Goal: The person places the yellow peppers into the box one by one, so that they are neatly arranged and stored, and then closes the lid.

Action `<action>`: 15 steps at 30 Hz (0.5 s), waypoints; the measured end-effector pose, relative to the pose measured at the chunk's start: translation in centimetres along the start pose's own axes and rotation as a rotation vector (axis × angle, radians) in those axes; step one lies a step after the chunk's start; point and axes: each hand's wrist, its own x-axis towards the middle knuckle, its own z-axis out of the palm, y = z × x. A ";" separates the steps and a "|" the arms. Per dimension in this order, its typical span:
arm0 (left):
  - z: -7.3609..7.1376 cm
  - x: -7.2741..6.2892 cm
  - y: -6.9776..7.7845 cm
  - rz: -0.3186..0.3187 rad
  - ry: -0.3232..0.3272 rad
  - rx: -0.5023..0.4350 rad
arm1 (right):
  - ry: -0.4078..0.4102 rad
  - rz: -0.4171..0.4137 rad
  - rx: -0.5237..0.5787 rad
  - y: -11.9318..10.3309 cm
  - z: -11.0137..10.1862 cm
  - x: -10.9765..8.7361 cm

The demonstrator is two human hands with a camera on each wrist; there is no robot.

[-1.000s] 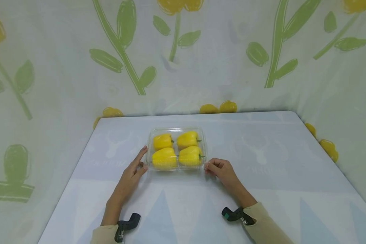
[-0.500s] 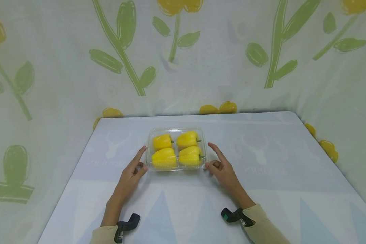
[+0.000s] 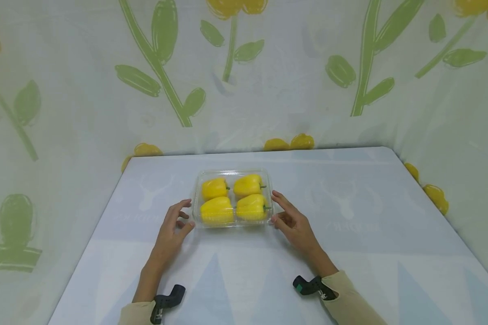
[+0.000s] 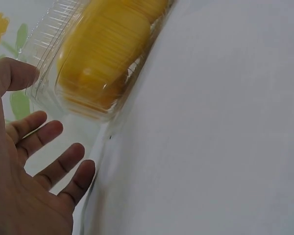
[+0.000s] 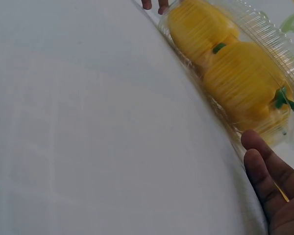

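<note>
In the head view, a lidded clear plastic container (image 3: 233, 173) lies flat on the table. Several yellow bell peppers (image 3: 217, 211) with green stems fill it. My left hand (image 3: 168, 234) is at its left side, fingers spread; in the left wrist view, the thumb (image 4: 22, 74) is at the lid's edge and the other fingers stand apart from the box. On the opposite side is my right hand (image 3: 300, 230), fingers bent loosely, with its fingertips at the right front corner. Contact there is hard to tell. Two fingers (image 5: 262, 169) appear near that corner in the right wrist view.
A white and pale blue table (image 3: 349, 266) with faint printed shapes surrounds the container. Its back edge meets a hanging cloth (image 3: 288, 99) printed with green leaves and yellow flowers. Each wrist carries a black camera mount (image 3: 168, 300) beside a beige sleeve (image 3: 349, 300).
My right index finger has stretched forward along the container's right side. The left fingers have drawn slightly back from its left side. The container stays in place.
</note>
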 end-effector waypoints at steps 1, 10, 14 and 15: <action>0.0 0.0 0.0 -0.008 0.000 -0.009 | 0.002 -0.004 0.000 0.1 0.0 0.0; 0.2 0.0 1.0 -0.269 -0.054 -0.171 | 0.009 -0.004 0.006 0.2 0.0 0.0; 0.2 0.1 1.5 -0.400 -0.064 -0.335 | 0.008 0.000 -0.002 0.2 0.1 0.0; 0.2 0.1 1.6 -0.418 -0.062 -0.358 | 0.009 0.001 -0.004 0.1 0.1 0.0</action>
